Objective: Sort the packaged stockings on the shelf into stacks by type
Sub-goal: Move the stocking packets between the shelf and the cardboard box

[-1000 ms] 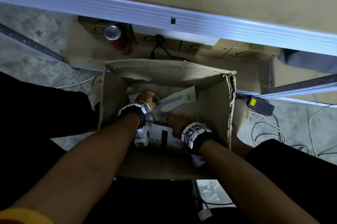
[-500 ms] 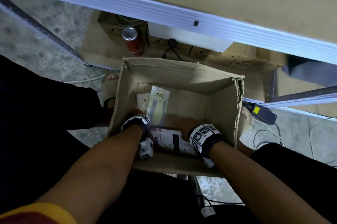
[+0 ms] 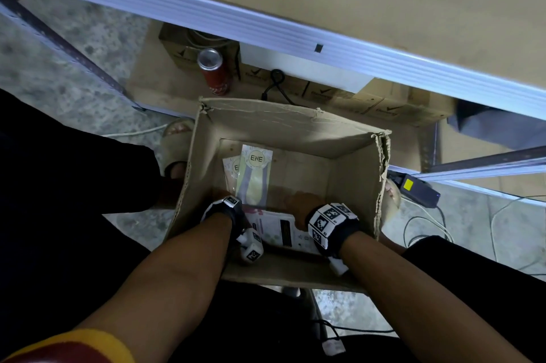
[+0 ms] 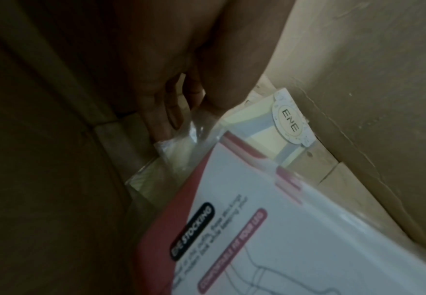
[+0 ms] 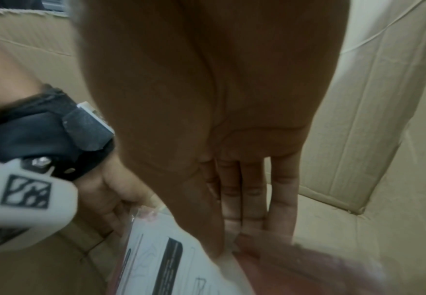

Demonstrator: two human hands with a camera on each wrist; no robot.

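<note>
An open cardboard box point(image 3: 295, 123) stands on the floor between my feet, and both hands are inside its near end. A white and pink stocking package point(image 3: 277, 229) point(image 4: 295, 229) point(image 5: 161, 259) lies there between them. My left hand point(image 3: 224, 195) point(image 4: 191, 111) pinches its clear plastic left corner. At the right edge, my right hand point(image 3: 301, 203) point(image 5: 232, 229) has the thumb on top and straight fingers behind. A yellow ENE package point(image 3: 254, 176) point(image 4: 277, 127) lies flat at the box's far left, over a second ENE package point(image 3: 232, 167).
The shelf's aluminium edge point(image 3: 266, 28) runs overhead beyond the box. Under it stand a red can point(image 3: 214, 73) and small cartons point(image 3: 384, 102). A black device with a yellow label point(image 3: 413, 188) and cables point(image 3: 428, 223) lie right of the box.
Both hands have drawn back to the near end of the box. The ENE package that was at my left hand now lies flat at the far left.
</note>
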